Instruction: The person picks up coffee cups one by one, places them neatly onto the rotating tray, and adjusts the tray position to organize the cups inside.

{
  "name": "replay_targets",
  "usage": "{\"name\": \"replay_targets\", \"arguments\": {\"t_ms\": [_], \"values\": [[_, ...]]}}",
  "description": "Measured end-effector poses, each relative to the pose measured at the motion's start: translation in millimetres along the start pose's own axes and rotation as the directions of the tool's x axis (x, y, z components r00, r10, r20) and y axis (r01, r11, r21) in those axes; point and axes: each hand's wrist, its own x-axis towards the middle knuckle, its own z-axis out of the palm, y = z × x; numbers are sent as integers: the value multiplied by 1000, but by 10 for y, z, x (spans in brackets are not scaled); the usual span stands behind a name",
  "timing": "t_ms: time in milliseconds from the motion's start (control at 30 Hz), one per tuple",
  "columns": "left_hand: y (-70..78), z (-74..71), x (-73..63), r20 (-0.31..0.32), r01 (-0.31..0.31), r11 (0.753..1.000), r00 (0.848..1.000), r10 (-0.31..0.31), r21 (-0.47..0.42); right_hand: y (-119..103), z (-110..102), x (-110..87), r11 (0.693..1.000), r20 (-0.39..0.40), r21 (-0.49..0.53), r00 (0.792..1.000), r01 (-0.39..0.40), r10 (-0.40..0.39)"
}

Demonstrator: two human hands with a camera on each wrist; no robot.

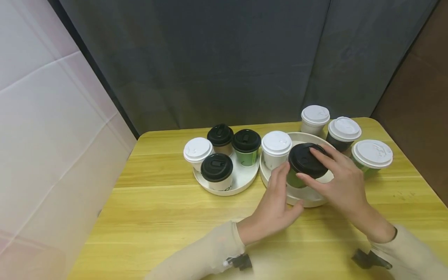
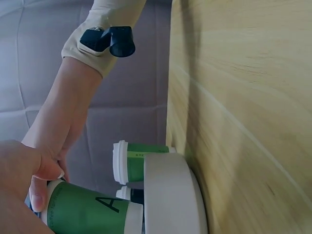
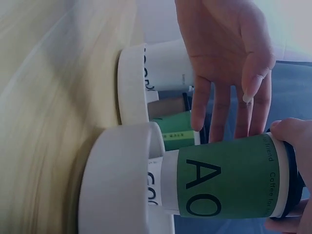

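Observation:
My right hand (image 1: pixel 344 182) grips a green paper coffee cup (image 3: pixel 224 180) by its black lid (image 1: pixel 304 157), thumb on the near side and fingers over the top. The cup is upright over the right round white tray (image 1: pixel 309 203); whether its base touches the tray is hidden. My left hand (image 1: pixel 274 210) is beside the cup's left side with its fingers extended. Its fingertips lie close to the cup, and I cannot tell whether they touch it. A white cup with a white lid (image 1: pixel 276 146) stands on the same tray, just left of the held cup.
A left round tray (image 1: pixel 243 182) holds several lidded cups, among them a white cup with a black lid (image 1: pixel 217 171). Around the right tray's far and right sides stand white-lidded cups: white (image 1: pixel 315 116), black (image 1: pixel 343 132) and green (image 1: pixel 371 155). A dark curtain (image 1: pixel 217 70) hangs behind.

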Motion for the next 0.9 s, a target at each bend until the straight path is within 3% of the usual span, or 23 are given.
{"name": "replay_targets", "arguments": {"t_ms": [633, 900], "values": [[-242, -31, -139, 16, 17, 1000, 1000, -17, -18, -14, 267, -99, 1000, 89, 4, 996, 21, -21], [-329, -10, -162, 36, 35, 999, 999, -35, -17, 9, 334, -146, 1000, 126, -1, 992, -7, 7]]}}
